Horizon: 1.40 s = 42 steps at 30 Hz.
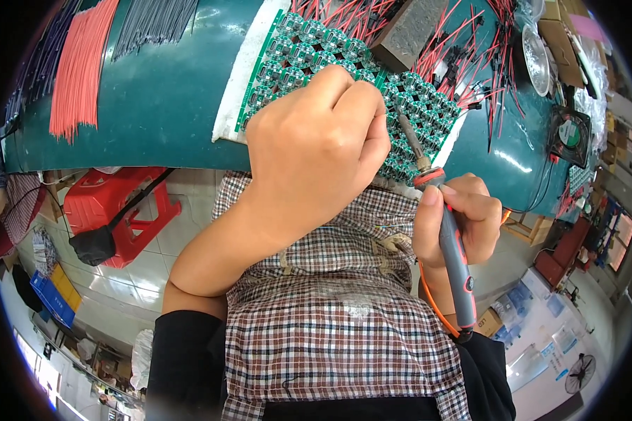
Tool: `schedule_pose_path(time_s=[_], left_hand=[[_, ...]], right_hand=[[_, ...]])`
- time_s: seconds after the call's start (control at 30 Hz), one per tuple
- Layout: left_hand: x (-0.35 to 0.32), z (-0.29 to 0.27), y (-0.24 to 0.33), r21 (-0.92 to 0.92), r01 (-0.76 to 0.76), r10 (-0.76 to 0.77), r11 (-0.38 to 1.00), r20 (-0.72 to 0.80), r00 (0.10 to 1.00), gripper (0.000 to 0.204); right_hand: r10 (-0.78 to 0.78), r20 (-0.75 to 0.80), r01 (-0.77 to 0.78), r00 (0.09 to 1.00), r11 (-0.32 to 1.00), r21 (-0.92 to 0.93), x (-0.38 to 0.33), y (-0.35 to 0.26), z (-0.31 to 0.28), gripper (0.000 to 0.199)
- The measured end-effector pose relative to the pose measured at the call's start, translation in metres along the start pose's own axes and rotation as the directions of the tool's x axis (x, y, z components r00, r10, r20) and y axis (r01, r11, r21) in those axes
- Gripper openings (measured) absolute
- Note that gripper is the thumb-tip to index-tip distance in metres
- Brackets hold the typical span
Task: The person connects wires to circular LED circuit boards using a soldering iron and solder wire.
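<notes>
Panels of small green circuit boards (288,56) lie on a white base board (226,112) at the table's front edge. Over the middle of them is my left hand (316,140), closed with its fingers curled away from view; whatever they pinch is hidden. My right hand (481,219) grips the grey and red handle of a soldering iron (455,259), thumb on top. The iron's dark tip points up and left over the boards, close to my left fingers. Whether the tip touches a board I cannot tell. An orange cord (437,309) trails from the handle's end.
A dark grey block (411,35) rests at the boards' far edge, among red and black wires (498,84). Bundles of red wires (84,70) and dark wires (154,28) lie left on the green tabletop (168,112). A small black fan (569,135) stands right; a red stool (105,210) is below left.
</notes>
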<state>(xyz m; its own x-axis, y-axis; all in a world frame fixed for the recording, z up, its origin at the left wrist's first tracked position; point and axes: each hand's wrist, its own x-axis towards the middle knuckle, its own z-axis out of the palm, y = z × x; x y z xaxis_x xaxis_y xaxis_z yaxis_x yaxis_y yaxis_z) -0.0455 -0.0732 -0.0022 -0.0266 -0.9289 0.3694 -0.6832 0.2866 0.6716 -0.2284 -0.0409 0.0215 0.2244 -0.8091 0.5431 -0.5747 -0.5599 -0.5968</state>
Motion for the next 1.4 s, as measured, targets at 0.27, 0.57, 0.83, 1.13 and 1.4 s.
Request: schedule_pose_path(time_s=[0.27,0.57,0.83,1.13,1.4], left_hand=[[-0.001,0.003,-0.001,-0.019,0.003,-0.002,1.000,0.003,1.000,0.011],[0.000,0.003,-0.001,-0.049,-0.057,0.055,0.997,-0.037,0.998,0.012],[-0.007,-0.013,0.006,-0.055,0.041,-0.038,0.998,0.044,0.998,0.012],[-0.016,-0.012,0.002,-0.053,0.025,-0.020,0.998,0.081,0.997,0.012],[-0.016,-0.008,0.002,-0.047,0.015,-0.012,0.999,0.061,0.998,0.012]], right_hand=[[-0.040,0.023,0.041,0.999,0.998,-0.041,-0.003,-0.001,0.003,0.027],[-0.023,0.002,0.023,1.000,0.999,-0.045,-0.003,-0.009,-0.004,0.029],[-0.008,0.054,0.013,0.998,0.996,-0.085,-0.003,-0.009,-0.014,0.029],[-0.012,0.080,0.013,0.997,1.000,-0.011,-0.007,-0.014,-0.015,0.028],[0.008,0.094,-0.003,0.996,0.999,-0.053,-0.013,-0.010,-0.010,0.030]])
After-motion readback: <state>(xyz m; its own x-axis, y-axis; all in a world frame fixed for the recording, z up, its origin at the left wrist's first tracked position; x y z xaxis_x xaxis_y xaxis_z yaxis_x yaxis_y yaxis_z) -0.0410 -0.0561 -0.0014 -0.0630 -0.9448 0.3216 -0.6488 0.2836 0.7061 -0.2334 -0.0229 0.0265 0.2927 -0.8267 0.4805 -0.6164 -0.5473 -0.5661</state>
